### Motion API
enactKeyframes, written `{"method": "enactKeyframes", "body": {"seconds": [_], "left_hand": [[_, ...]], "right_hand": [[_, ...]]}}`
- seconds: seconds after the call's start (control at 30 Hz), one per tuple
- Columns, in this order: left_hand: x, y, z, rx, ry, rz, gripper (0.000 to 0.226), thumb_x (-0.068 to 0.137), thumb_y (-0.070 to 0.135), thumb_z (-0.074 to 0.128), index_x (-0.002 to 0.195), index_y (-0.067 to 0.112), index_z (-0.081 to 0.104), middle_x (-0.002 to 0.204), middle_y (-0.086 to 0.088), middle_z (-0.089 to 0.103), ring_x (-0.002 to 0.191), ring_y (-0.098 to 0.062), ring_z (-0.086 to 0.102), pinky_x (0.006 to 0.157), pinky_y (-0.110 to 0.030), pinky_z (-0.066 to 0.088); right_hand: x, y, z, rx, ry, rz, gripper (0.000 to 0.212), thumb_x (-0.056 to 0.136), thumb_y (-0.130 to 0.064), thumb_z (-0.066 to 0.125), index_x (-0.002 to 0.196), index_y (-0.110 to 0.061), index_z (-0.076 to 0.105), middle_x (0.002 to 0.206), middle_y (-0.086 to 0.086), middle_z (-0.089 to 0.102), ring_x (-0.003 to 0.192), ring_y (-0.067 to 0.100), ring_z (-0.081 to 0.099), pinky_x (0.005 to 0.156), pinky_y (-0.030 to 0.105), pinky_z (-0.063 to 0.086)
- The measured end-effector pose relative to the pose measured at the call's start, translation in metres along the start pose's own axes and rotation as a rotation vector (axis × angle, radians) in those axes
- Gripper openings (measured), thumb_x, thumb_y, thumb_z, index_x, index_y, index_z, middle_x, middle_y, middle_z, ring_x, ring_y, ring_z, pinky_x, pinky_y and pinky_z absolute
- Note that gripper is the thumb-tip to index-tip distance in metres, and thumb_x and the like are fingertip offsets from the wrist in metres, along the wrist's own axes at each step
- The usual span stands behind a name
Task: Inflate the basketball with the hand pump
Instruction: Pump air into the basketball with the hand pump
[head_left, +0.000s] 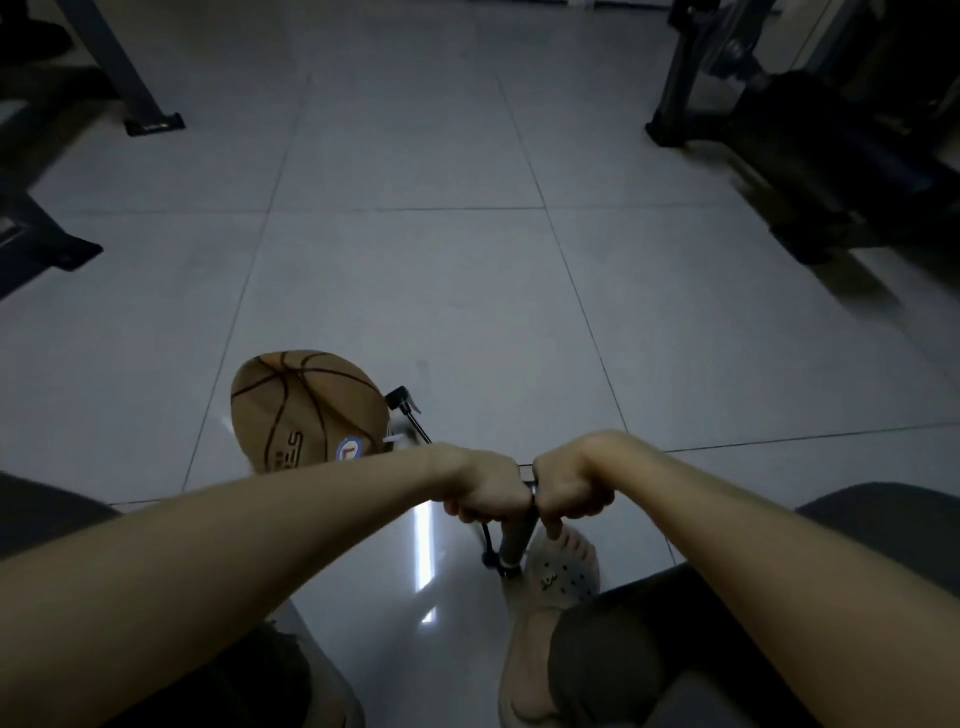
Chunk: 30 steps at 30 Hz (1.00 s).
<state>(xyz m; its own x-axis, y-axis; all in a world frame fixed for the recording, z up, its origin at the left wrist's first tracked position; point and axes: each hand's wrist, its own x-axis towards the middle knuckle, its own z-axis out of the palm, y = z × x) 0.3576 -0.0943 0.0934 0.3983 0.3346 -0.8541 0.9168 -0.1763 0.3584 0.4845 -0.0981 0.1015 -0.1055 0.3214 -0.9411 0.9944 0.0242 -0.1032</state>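
A brown, partly flat basketball (306, 410) lies on the tiled floor ahead of me, left of centre. A black hose with its nozzle head (402, 402) reaches the ball's right side. The upright hand pump (514, 545) stands on the floor below my fists, its grey barrel showing. My left hand (485, 491) and my right hand (571, 488) both grip the pump's cross handle, knuckles up, side by side. The handle itself is almost hidden by my fingers. My right foot in a pale clog (563, 569) sits by the pump's base.
Dark metal frame legs (150, 122) stand at the far left and a black machine (810, 156) fills the far right. Grey glossy floor tiles (415, 234) stretch between them. My knees sit at the bottom left and right.
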Motion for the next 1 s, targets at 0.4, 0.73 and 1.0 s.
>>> {"method": "enactKeyframes", "body": {"seconds": [0.4,0.73,1.0], "left_hand": [[-0.141,0.041,-0.126,-0.130,0.044,0.049,0.044,0.089,0.011,0.058,0.054,0.024,0.035,0.052,0.004,0.022,0.045,-0.012,0.014,0.043,-0.021,0.010],[-0.021,0.001,-0.035,-0.108,-0.077,-0.014,0.036,0.081,0.007,0.061,0.057,0.020,0.038,0.053,0.001,0.028,0.046,-0.015,0.020,0.048,-0.025,0.014],[0.004,-0.002,0.009,-0.075,-0.222,-0.007,0.017,0.082,0.011,0.064,0.077,0.022,0.052,0.055,0.004,0.024,0.047,-0.014,0.015,0.049,-0.026,0.010]], "right_hand": [[-0.163,-0.007,-0.105,0.187,0.203,-0.097,0.033,0.090,-0.015,0.070,0.065,-0.018,0.047,0.056,-0.001,0.028,0.047,0.014,0.022,0.044,0.022,0.017],[-0.025,0.002,-0.033,0.078,0.020,-0.006,0.015,0.090,-0.016,0.068,0.104,-0.011,0.062,0.056,-0.001,0.041,0.046,0.013,0.032,0.047,0.027,0.029],[-0.001,0.005,0.015,0.114,-0.072,-0.008,0.025,0.092,-0.017,0.067,0.070,-0.016,0.055,0.052,-0.002,0.037,0.043,0.013,0.029,0.046,0.027,0.025]]}}
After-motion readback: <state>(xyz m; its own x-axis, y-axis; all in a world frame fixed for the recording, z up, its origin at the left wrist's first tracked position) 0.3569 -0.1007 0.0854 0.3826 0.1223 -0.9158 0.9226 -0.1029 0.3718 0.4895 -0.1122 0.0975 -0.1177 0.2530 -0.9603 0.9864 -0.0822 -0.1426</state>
